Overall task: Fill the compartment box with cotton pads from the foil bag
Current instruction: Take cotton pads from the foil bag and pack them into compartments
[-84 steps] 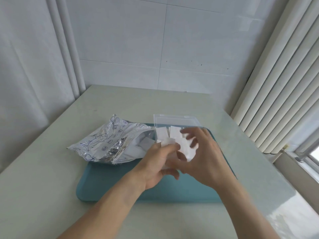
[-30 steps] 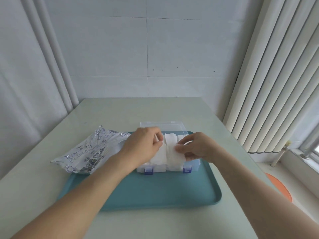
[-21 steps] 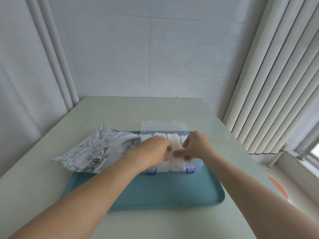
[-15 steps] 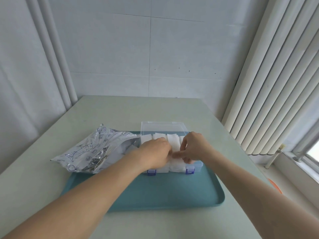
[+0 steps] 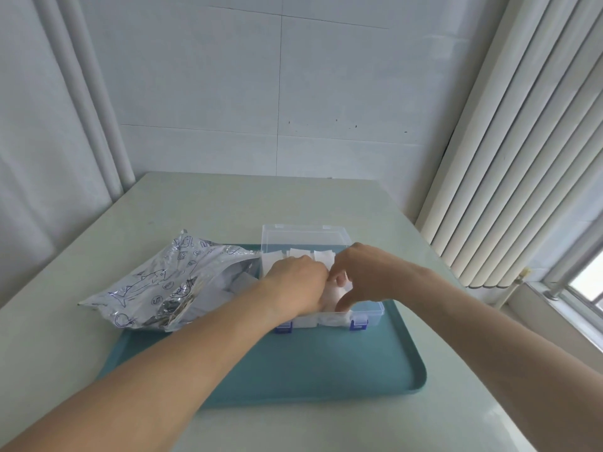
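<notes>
Head view, compartment box (image 5: 372,308) lying crosswise, lid (image 5: 303,234) rearward

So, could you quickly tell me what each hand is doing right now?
Left hand: over the compartment box, fingers hidden; grip cannot be told.
Right hand: fingers curled, pressing cotton pads into the box.

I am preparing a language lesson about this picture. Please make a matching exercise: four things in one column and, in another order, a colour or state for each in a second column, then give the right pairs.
Things
1. foil bag
2. tray
3. box lid
4. box latches

Colour or state
A. dark blue
B. clear, standing open behind the compartments
C. silver with blue drawings, lying open on its side
D. teal, flat on the table

Right pairs: 1-C, 2-D, 3-B, 4-A
</notes>
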Available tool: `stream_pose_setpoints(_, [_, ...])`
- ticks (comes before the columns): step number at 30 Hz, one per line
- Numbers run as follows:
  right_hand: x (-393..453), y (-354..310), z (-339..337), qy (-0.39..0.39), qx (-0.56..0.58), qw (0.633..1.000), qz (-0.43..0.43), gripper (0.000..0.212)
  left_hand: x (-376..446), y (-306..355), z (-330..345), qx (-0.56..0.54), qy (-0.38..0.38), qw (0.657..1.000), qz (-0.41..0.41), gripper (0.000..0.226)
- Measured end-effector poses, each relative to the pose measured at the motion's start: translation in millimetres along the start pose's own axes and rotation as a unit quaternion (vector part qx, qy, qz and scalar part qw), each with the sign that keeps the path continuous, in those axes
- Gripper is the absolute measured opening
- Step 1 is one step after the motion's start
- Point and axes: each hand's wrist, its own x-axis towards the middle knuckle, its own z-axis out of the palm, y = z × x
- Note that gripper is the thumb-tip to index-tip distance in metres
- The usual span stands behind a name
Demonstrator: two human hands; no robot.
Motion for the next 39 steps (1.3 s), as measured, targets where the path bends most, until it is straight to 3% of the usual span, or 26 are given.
stream_pose_setpoints(5, [3,-8,1,0.015,-0.138,0.989,-0.057,0.045,3,-5,2,-0.032,0.002,0.999,-0.004,0.042])
stream_pose_setpoints(11, [8,-7,5,0.020,-0.190,0.979,-0.072,0.045,6,-7,4,-0.022,0.012,1.000,0.000,0.044])
stream_pose_setpoints(17, [10,2,13,0.010,-0.081,0.995,-0.064,0.045,5,-8,6,-0.030,0.021,0.999,0.000,0.034])
stream_pose_setpoints(26, [11,-13,10,-0.052,-0.088,0.995,-0.002,0.045,-11,-20,-1,-0.095,0.041,0.995,-0.010,0.044])
stream_pose_setpoints(30, [-3,-11,-12,-0.087,0.038,0.994,0.053,0.049,-21,-23,-3,-0.094,0.078,0.993,-0.007,0.019])
stream_pose_setpoints(32, [-10,-4,-22,-0.048,0.101,0.990,0.083,0.042,-32,-28,-10,-0.131,0.124,0.983,-0.017,0.010])
stream_pose_setpoints(36, [-18,2,-39,0.089,0.156,0.976,0.125,0.021,-61,-55,-23,-0.152,0.303,0.940,-0.033,0.009])
stream_pose_setpoints(37, [-18,-4,-41,0.121,0.169,0.971,0.122,0.016,-69,-65,-23,-0.123,0.315,0.940,-0.041,0.018])
stream_pose_setpoints(39, [-14,-27,-43,0.170,0.200,0.960,0.097,0.013,-84,-88,-20,-0.031,0.251,0.962,-0.099,0.052])
